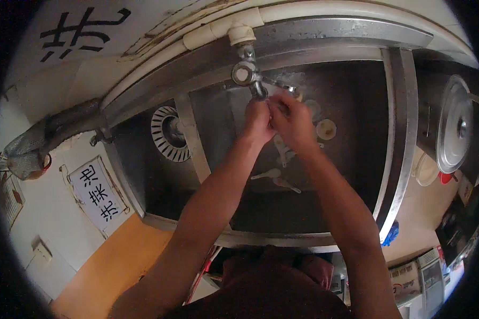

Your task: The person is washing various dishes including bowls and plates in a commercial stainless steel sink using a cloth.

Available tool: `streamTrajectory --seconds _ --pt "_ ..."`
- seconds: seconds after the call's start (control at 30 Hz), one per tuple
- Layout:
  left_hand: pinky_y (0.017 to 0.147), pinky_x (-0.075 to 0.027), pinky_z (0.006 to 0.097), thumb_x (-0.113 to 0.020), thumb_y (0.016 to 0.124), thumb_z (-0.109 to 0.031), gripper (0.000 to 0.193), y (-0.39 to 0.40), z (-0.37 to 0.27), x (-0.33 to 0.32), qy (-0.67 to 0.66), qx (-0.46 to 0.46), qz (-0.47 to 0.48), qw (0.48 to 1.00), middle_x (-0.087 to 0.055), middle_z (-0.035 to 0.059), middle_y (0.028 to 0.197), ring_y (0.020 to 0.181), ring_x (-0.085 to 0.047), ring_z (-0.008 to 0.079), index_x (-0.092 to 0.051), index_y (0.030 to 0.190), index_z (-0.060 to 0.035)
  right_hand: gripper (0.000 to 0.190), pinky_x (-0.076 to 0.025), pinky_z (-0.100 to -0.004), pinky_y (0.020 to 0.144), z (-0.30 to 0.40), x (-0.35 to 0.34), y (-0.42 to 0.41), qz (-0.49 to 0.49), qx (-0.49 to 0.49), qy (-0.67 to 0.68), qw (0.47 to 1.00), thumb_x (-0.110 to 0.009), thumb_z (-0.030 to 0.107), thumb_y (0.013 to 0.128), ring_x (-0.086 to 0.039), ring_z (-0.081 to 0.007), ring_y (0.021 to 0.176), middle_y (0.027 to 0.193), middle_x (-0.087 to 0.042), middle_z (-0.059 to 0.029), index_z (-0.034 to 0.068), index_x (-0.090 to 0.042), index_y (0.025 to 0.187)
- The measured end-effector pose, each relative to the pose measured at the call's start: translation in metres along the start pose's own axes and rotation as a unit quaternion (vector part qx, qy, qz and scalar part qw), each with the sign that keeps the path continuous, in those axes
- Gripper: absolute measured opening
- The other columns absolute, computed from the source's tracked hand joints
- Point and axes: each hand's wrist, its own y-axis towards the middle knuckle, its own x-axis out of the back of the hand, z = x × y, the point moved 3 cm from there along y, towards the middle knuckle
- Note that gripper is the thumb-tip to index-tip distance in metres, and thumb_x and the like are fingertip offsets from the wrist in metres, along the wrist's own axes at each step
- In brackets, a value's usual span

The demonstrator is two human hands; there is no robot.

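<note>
My left hand point(259, 121) and my right hand point(294, 121) meet just under the spout of a metal faucet point(245, 74), over the right basin of a stainless steel sink point(399, 131). The fingers overlap, and whether they hold something between them is hidden. Below the hands, several pale spoons lie on the basin floor, among them a white spoon point(272, 173) and another spoon point(286, 185). Right of my right hand is a small round dish point(326, 129), with a clear round dish point(312, 109) above it, partly hidden.
A metal divider point(195, 139) separates the left basin, which holds a round slotted rack point(159, 134). A large lidded metal pot point(455, 123) stands right of the sink. A white pipe point(323, 10) runs along the back wall. Signs with writing hang at the left.
</note>
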Motion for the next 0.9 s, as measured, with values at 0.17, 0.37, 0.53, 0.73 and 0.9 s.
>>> streamTrajectory --seconds 0.17,0.37,0.53,0.73,0.9 --pt "0.081 -0.052 0.0373 -0.043 0.102 -0.029 0.031 -0.002 0.021 -0.006 -0.09 -0.079 0.009 0.993 -0.062 0.0076 0.109 0.098 -0.061 0.0196 -0.059 0.115 -0.0062 0.019 -0.054 -0.0445 0.078 0.001 0.004 0.005 -0.051 0.158 -0.307 0.937 -0.067 0.014 0.085 -0.066 -0.0346 0.099 0.101 -0.07 -0.0136 0.008 -0.067 0.103" --pt "0.069 -0.052 0.0364 -0.049 0.099 -0.025 0.024 -0.007 0.015 0.003 0.045 -0.231 -0.112 0.965 -0.061 0.0063 0.099 0.088 -0.061 0.0169 -0.058 0.107 -0.0042 0.018 -0.052 -0.0417 0.085 -0.016 0.019 0.01 -0.198 -0.013 0.102 0.975 -0.067 0.012 0.089 -0.066 -0.0328 0.093 0.099 -0.07 -0.012 0.007 -0.069 0.106" --pt "0.08 -0.055 0.0387 -0.045 0.099 -0.024 0.027 -0.001 0.017 0.009 -0.071 -0.215 -0.049 0.973 -0.061 0.0082 0.112 0.099 -0.064 0.0218 -0.057 0.115 -0.005 0.024 -0.05 -0.038 0.091 -0.009 -0.008 -0.01 -0.045 -0.073 0.314 0.946 -0.065 0.014 0.093 -0.066 -0.03 0.095 0.106 -0.07 -0.0145 0.004 -0.069 0.114" --pt "0.102 -0.048 0.0392 -0.032 0.101 -0.029 0.045 -0.036 -0.004 -0.043 -0.086 -0.1 0.142 0.981 -0.056 0.0129 0.134 0.12 -0.058 0.0243 -0.053 0.135 -0.0091 0.04 -0.047 -0.0376 0.1 0.002 -0.008 -0.01 -0.272 0.09 -0.048 0.957 -0.068 0.02 0.092 -0.063 -0.0286 0.114 0.122 -0.065 -0.019 0.001 -0.062 0.126" --pt "0.106 -0.044 0.0409 -0.029 0.106 -0.046 0.056 -0.045 -0.008 -0.039 -0.011 -0.194 0.108 0.975 -0.056 0.0102 0.137 0.123 -0.056 0.0269 -0.046 0.144 -0.0093 0.052 -0.051 -0.0385 0.094 0.012 -0.01 -0.01 -0.174 0.052 0.158 0.971 -0.072 0.03 0.088 -0.067 -0.0292 0.109 0.119 -0.067 -0.0225 0.003 -0.06 0.131"
